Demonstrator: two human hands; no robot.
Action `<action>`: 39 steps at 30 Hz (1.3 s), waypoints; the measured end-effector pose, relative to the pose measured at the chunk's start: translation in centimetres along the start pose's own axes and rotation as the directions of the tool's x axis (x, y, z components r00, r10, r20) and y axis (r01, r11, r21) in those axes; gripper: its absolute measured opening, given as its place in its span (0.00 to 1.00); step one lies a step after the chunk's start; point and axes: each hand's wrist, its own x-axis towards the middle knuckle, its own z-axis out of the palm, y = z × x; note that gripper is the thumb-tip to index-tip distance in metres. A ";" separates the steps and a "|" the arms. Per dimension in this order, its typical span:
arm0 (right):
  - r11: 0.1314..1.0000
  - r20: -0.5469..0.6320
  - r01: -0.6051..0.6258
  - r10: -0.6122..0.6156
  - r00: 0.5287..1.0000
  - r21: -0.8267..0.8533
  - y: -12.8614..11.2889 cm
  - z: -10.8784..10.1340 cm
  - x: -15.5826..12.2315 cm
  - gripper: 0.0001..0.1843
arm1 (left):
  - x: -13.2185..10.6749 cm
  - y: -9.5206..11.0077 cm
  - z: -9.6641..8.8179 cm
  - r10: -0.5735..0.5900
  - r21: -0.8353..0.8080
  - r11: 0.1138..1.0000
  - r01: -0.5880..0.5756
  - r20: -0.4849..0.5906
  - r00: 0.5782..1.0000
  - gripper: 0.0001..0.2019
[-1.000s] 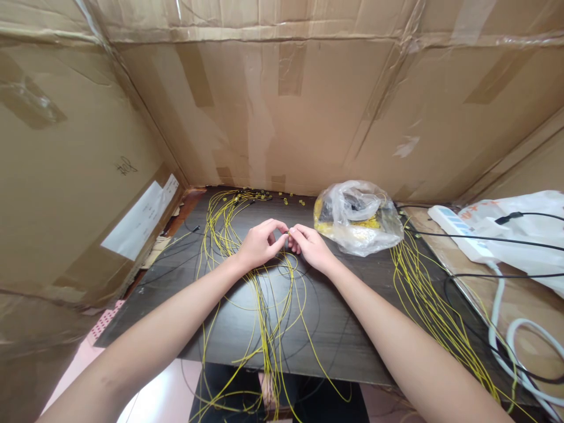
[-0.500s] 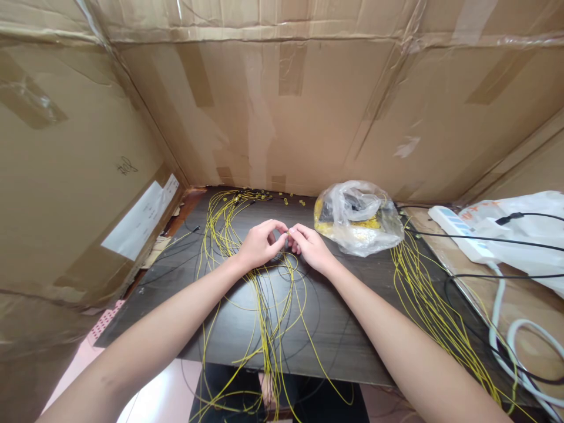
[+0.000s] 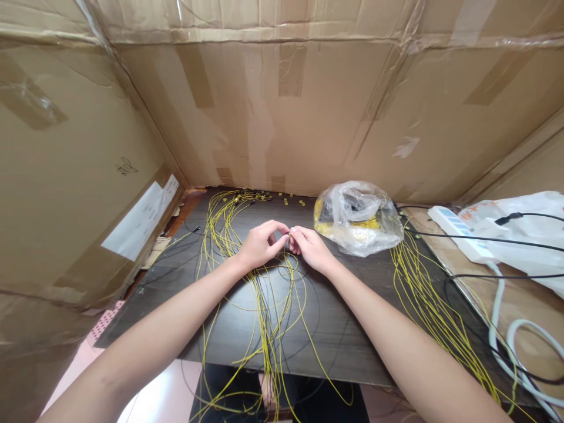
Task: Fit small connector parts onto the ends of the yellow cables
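Near the dark wooden bench's (image 3: 352, 329) far edge, the left hand (image 3: 259, 244) and right hand (image 3: 311, 247) meet fingertip to fingertip — both pinched shut on a thin yellow wire (image 3: 286, 267), beside a crumpled clear plastic bag (image 3: 356, 217).

Thin yellow wires (image 3: 263, 311): uniform bright yellow, some tips black. Dark brown wood-grain tabletop (image 3: 352, 329): near-black, faint streaks. Clear crinkled plastic bag (image 3: 358, 218): see-through with grey glare, yellow and black contents. Brown cardboard walls (image 3: 317, 129): plain tan with darker glossy brown tape strips (image 3: 291, 67). Rectangular paper label (image 3: 141, 220): white. Long white power strip (image 3: 458, 232): pale blue stripes, some orange print. Thin black cables (image 3: 484, 239): solid black. Thick round cord (image 3: 497, 311): white. Floor (image 3: 79, 370): pink. Red-dotted pink sheet (image 3: 103, 323) at the tabletop's left edge.
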 end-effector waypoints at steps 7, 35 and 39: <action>0.998 -0.046 -0.029 0.032 0.998 0.064 0.1 0.1 0.0 0.19 | 0.0 -0.1 0.2 -0.024 -0.034 0.999 0.023 -0.028 0.999 0.05; 1.000 -0.009 -0.004 0.004 1.000 -0.017 0.0 0.0 0.0 0.25 | 0.0 0.0 0.1 -0.011 -0.014 1.000 0.011 -0.004 1.000 0.05; 1.000 -0.023 -0.016 0.016 1.000 0.016 0.1 0.1 0.0 0.23 | -0.1 -0.1 0.2 -0.020 -0.019 1.000 0.020 -0.006 1.000 0.05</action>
